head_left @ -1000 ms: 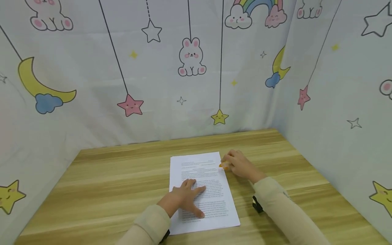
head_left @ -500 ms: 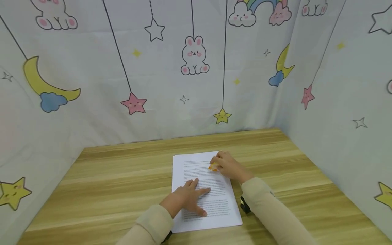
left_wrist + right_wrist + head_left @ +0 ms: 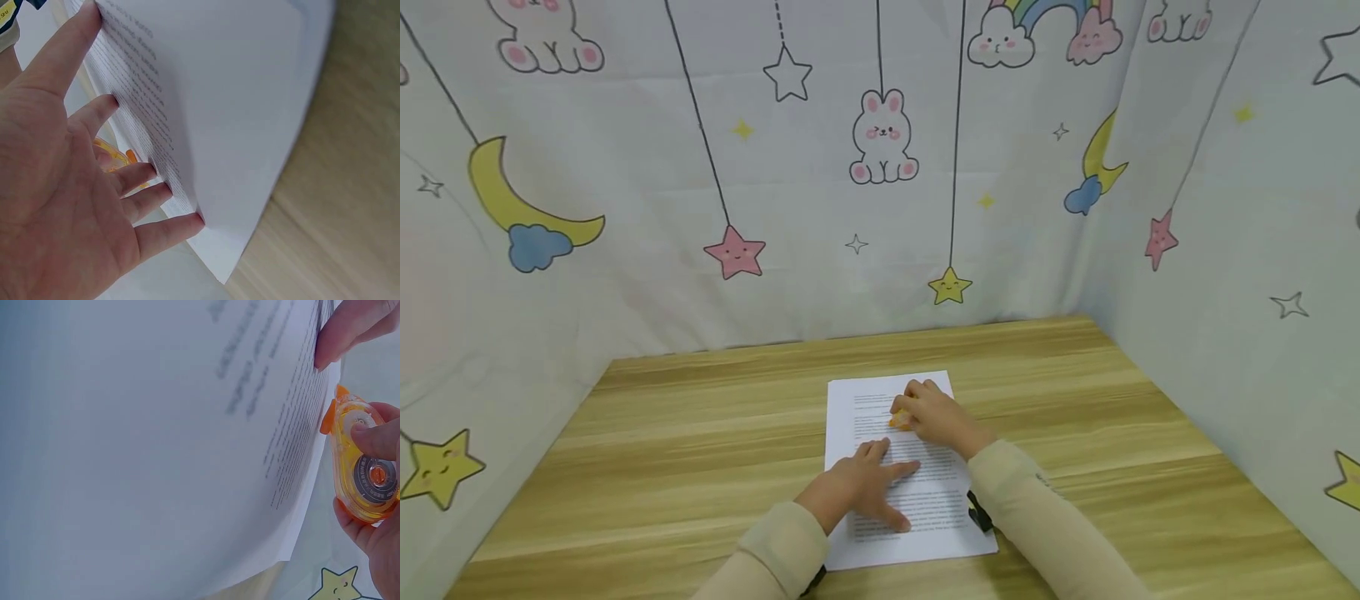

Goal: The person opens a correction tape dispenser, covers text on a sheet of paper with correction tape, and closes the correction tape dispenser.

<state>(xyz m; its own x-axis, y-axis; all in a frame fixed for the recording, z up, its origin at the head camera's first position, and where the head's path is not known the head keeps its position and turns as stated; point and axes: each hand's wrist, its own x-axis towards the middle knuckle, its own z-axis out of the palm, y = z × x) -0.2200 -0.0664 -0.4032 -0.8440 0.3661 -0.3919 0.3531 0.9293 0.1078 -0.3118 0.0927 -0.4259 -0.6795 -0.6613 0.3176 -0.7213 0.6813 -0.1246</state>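
Observation:
My right hand [image 3: 931, 412] grips an orange, see-through correction tape dispenser [image 3: 365, 462], with the thumb on its side. Its orange tip is right at the printed lines in the upper half of the white paper [image 3: 925, 546]. My left hand [image 3: 861, 486] lies with fingers spread on the lower left of the sheet, fingertips touching the text. In the left wrist view the dispenser [image 3: 112, 156] shows partly behind the left fingers. A slight step at the sheet's edges suggests more than one page.
The paper lies on a wood-grain table [image 3: 700, 433], near its front. A white curtain [image 3: 805, 308] with printed stars, moons and rabbits stands behind and along both sides. Black straps [image 3: 979, 511] show at the wrists.
My right hand has carried the correction tape dispenser from the sheet's right edge leftward across the upper lines. My left hand stays spread on the paper. The head view has shifted slightly.

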